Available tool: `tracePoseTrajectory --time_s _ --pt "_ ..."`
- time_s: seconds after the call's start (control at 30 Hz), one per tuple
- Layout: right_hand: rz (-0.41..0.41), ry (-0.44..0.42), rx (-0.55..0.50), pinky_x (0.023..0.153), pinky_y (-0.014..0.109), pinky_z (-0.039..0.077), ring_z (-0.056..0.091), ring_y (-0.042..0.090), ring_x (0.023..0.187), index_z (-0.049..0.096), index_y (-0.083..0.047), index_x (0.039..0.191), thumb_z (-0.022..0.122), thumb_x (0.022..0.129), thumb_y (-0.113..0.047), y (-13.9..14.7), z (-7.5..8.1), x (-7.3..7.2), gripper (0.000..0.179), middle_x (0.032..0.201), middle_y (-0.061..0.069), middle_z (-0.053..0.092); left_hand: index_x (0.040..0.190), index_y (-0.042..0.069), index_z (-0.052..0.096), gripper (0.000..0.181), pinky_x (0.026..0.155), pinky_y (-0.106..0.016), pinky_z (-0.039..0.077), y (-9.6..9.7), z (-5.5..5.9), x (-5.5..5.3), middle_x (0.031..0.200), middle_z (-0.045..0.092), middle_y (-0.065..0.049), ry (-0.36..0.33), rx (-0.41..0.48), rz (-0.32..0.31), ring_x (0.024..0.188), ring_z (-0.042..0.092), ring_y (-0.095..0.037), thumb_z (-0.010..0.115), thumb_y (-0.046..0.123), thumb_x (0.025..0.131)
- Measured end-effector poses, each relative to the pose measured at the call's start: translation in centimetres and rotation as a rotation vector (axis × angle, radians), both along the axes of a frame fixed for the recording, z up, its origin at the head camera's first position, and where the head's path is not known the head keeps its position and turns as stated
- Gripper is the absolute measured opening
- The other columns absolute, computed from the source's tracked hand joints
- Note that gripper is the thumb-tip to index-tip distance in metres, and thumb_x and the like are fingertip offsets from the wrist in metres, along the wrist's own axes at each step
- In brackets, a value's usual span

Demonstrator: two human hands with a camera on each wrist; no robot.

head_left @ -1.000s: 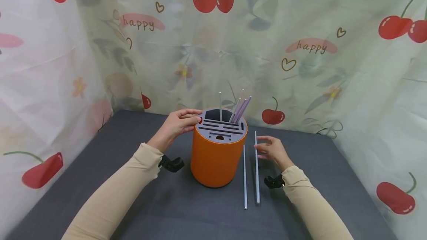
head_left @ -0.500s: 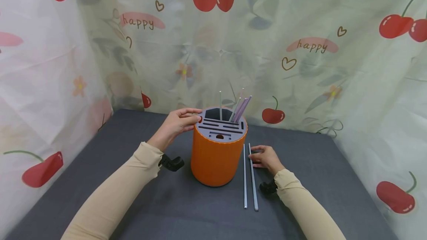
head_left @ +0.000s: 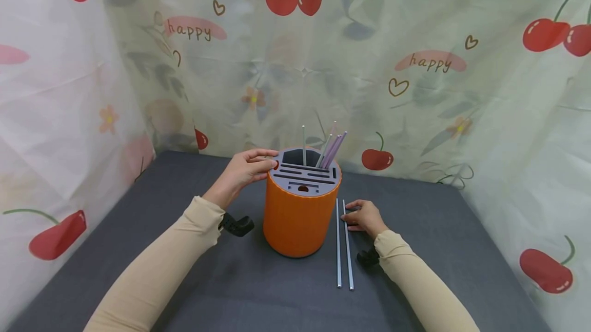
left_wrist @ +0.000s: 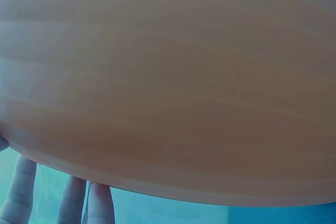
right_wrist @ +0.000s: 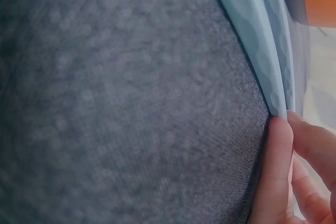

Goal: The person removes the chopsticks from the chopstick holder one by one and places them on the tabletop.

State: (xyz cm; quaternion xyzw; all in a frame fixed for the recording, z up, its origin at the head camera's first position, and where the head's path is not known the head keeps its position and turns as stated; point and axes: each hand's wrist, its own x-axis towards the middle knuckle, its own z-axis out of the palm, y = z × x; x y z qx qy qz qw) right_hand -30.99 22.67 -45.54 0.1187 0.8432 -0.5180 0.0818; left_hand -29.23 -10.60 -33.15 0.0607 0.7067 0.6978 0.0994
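An orange, round knife block (head_left: 299,221) with a grey slotted top stands upright on the table. My left hand (head_left: 242,172) grips its upper left rim, thumb by the top and the other fingers round the far side. In the left wrist view the block's wall (left_wrist: 173,93) fills most of the picture, fingertips (left_wrist: 100,198) at its edge. To the block's right, two pale blue chopsticks lie almost parallel: a left chopstick (head_left: 339,250) and a right chopstick (head_left: 348,255). My right hand (head_left: 367,217) pinches the right chopstick (right_wrist: 257,40) near its far end between thumb and finger.
Several thin green and purple chopsticks (head_left: 333,151) stand in the block's large rear opening, leaning right. Dark grey cloth (head_left: 221,286) covers the table. A cherry-printed curtain (head_left: 295,75) encloses the back and both sides.
My right hand has brought the right chopstick leftward and toward me, down beside the other one, its far end now lower. My left hand and the knife block have stayed in place.
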Motion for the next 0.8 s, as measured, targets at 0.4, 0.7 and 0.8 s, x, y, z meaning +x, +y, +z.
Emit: tracePoseTrajectory --time_s 0.4,0.7,0.8 --pt "-0.001 -0.009 -0.007 0.059 0.031 0.059 0.064 0.013 0.064 0.061 0.003 0.117 0.077 0.079 0.001 0.1 0.1 -0.3 0.041 0.085 0.012 0.068 0.124 0.017 0.065 0.036 0.103 -0.039 0.047 0.0 0.0 -0.2 0.123 0.063 -0.006 -0.007 -0.006 0.008 0.116 0.059 -0.020 0.071 0.024 0.089" --pt "0.001 -0.036 -0.081 0.068 0.034 0.060 0.069 0.018 0.075 0.059 0.003 0.124 0.074 0.085 -0.007 0.5 1.6 -0.5 0.043 0.096 0.013 0.069 0.125 0.017 0.065 0.037 0.104 -0.040 0.046 0.0 0.0 -0.1 0.125 0.062 -0.006 -0.004 -0.005 0.005 0.118 0.058 -0.021 0.071 0.025 0.089" --pt "0.027 0.006 -0.183 0.078 0.035 0.059 0.070 0.017 0.084 0.054 0.002 0.132 0.071 0.088 -0.011 0.9 4.4 -0.5 0.049 0.105 0.011 0.068 0.125 0.018 0.065 0.038 0.104 -0.040 0.046 0.0 0.0 0.0 0.125 0.061 -0.006 -0.003 -0.004 0.001 0.118 0.058 -0.021 0.072 0.026 0.089"
